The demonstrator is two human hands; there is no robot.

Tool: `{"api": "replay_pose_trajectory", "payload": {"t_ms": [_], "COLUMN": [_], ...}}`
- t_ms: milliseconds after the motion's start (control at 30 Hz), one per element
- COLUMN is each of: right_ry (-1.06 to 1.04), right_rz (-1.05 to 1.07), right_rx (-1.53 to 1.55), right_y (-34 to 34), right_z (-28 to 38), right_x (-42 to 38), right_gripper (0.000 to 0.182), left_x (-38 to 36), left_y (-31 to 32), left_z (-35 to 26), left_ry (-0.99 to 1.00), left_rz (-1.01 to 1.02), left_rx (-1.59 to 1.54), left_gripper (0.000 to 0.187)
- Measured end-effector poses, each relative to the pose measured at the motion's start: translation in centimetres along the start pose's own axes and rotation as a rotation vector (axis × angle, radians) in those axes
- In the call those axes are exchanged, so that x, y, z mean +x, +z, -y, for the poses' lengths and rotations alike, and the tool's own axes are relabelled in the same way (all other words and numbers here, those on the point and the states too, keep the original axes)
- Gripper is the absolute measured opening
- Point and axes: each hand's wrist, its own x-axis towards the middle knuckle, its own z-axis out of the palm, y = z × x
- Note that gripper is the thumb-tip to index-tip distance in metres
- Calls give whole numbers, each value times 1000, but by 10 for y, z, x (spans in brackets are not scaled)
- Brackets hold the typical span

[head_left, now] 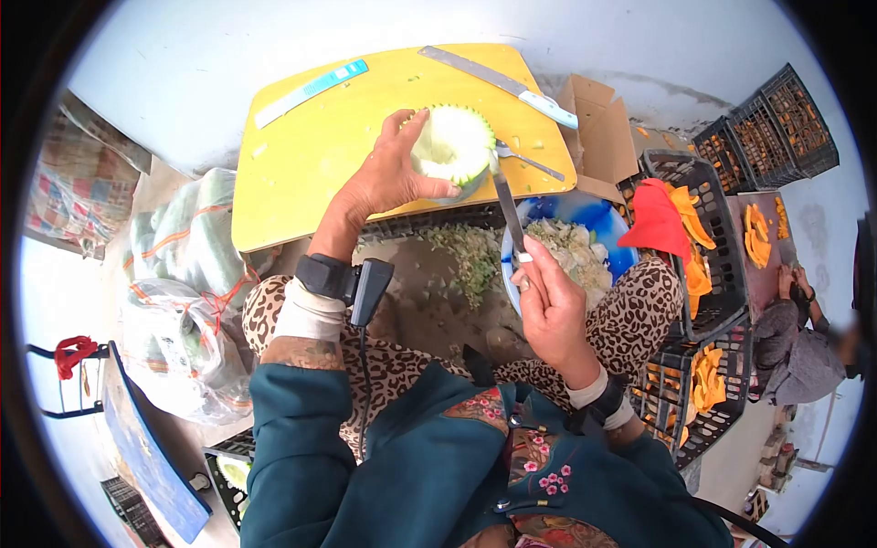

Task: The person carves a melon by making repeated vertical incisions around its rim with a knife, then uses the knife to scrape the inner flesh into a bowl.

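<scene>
My left hand (388, 173) is wrapped round the side of a hollowed melon (454, 137) with pale flesh and a green, zigzag-cut rim. It is held at the near edge of the yellow table (301, 173), cavity facing up. In my right hand (553, 315) is a knife (508, 203), its blade pointing up and away, the tip right at the melon's right rim. A metal spoon-like utensil (534, 165) lies just right of the melon. Farther back rest a long knife with a pale blue handle (493, 80) and a flat blue-and-white sleeve (311, 93).
Below the table's right edge stands a blue-and-white basin (568, 206) of pale scraps; more scraps (466, 260) litter the floor. Black crates (722, 315) with orange pieces, a red cloth (655, 224) and a cardboard box (603, 132) are right. Another person (804, 361) sits beyond. Bulky bags (187, 247) stand left.
</scene>
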Motion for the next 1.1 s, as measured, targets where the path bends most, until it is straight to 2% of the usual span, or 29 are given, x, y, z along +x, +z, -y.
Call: {"api": "replay_pose_trajectory", "payload": {"t_ms": [67, 700, 1100], "right_ry": [-17, -129, -36], "right_rz": [4, 42, 125], "right_rx": [-1, -109, -33], "right_y": [4, 6, -4], "right_z": [-3, 2, 3], "right_x": [5, 14, 20], "right_gripper": [49, 50, 48], "left_x": [1, 2, 2], "left_y": [0, -3, -4], "left_z": [3, 1, 2], "left_ry": [11, 6, 37], "left_rz": [10, 31, 42], "left_rx": [-22, -27, -40], "left_gripper": [123, 123, 121]}}
